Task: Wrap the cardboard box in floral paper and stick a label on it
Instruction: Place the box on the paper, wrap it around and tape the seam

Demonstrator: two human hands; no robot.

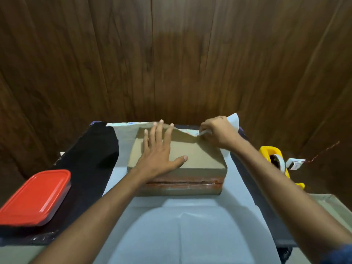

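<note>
White paper (182, 225) nearest. Left hand (158, 157) flat, fingers spread, on box (200, 159). Right hand (217, 132) pinches paper edge at 1 o'clock, nearer far side.

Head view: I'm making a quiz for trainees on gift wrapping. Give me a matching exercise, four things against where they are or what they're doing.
Things:
1. left hand
2. right hand
3. red-lidded container
4. yellow tape dispenser

States:
A. at the table's right edge
B. pinches the paper's far edge
C. lies flat on the cardboard box
D. on the black cloth, near left

Pairs: 1-C, 2-B, 3-D, 4-A
</note>
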